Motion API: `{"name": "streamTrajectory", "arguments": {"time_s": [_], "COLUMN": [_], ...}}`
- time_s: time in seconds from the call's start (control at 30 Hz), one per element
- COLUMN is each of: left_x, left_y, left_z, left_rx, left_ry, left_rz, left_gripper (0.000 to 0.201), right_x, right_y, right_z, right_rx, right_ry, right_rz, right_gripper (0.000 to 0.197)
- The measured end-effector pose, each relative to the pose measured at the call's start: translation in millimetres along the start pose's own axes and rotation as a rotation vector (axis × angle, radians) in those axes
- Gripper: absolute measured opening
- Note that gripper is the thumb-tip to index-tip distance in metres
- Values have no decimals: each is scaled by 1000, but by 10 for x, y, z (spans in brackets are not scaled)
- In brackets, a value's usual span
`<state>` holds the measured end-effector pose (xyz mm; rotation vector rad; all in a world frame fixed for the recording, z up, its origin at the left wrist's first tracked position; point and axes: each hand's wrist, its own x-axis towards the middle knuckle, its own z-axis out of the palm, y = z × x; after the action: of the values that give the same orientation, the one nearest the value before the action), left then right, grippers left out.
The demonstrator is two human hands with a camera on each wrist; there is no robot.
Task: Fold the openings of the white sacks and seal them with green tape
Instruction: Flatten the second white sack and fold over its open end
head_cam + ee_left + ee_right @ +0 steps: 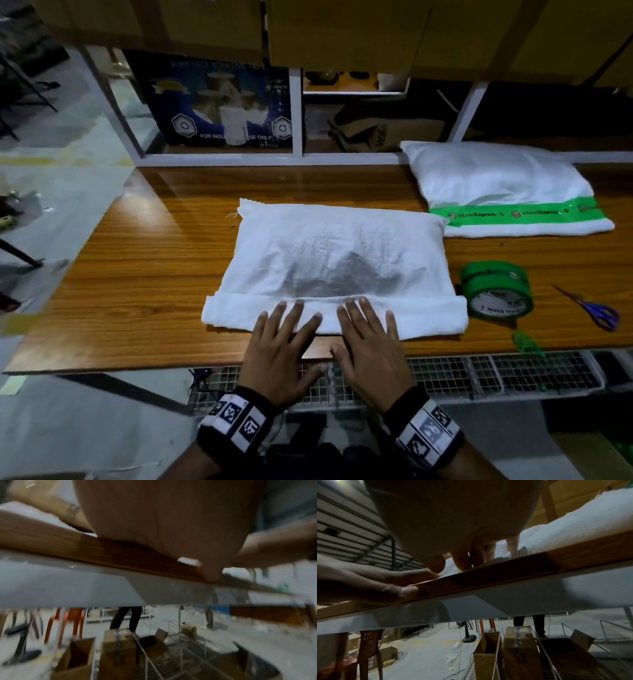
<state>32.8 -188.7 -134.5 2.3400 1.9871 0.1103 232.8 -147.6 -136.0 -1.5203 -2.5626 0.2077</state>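
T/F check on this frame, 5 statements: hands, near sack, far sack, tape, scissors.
1. Both hands lie flat with straight fingers on the folded hem of the near sack. True: left hand, right hand.
2. The far sack is still untaped. False: a green tape strip already runs across its folded end.
3. The tape rolls sit on the table right of the near sack. True.
4. The right hand holds the scissors. False: they lie on the table, right of the tape rolls, untouched.
5. The near sack already has green tape on its fold. False: the fold is bare white.
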Motion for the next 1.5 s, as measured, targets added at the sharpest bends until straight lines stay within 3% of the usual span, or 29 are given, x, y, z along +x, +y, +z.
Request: {"name": "streamTrajectory", "arguments": {"time_s": [0.1,0.3,0.43,0.57,0.7,0.8,0.87,1.0,1.1,1.2,1.27,1.3,1.37,1.43,1.5], "left_x": [-7,-62,-59,8,143,241,239,95,-44,-189,-280,-315,-326,-262,-174], "left_y": [-23,-56,-16,-20,-109,-103,-103,-350,-707,-1010,-988,-891,-584,-275,-135], "left_z": [-71,-63,-85,-92,-141,-184,-177,-133,-179,-254,-353,-408,-455,-330,-133], "left_rx": [-8,-6,12,2,1,-15,7,-20,-38,-7,4,26,43,4,-42], "left_ry": [38,8,-14,-48,-80,-134,-148,-110,-86,-146,-78,-7,100,6,-116], "left_rz": [-25,-102,-119,-176,-229,-249,-242,-246,-390,-550,-644,-635,-473,-235,-155], "left_gripper": [74,74,75,88,89,87,86,85,89,91,96,93,83,78,81], "right_x": [-55,-438,-443,-117,175,349,495,574,542,537,476,425,315,245,232], "right_y": [100,815,877,876,676,262,11,-125,-91,-113,-150,-176,-240,-299,-325], "right_z": [-27,-177,-188,-208,-432,-512,-406,-60,19,-10,-28,-29,-20,-7,9], "right_rx": [-1,-37,-40,-28,-215,-146,-35,-33,-68,-63,-67,-70,-83,-100,-103], "right_ry": [-32,-2,-19,-74,-175,-124,-175,-213,-205,-217,-213,-205,-187,-170,-143], "right_rz": [53,350,413,367,357,153,-27,-10,-11,-15,-9,-5,1,7,3], "right_gripper": [65,68,69,77,74,66,63,67,69,69,70,71,71,69,66]}}
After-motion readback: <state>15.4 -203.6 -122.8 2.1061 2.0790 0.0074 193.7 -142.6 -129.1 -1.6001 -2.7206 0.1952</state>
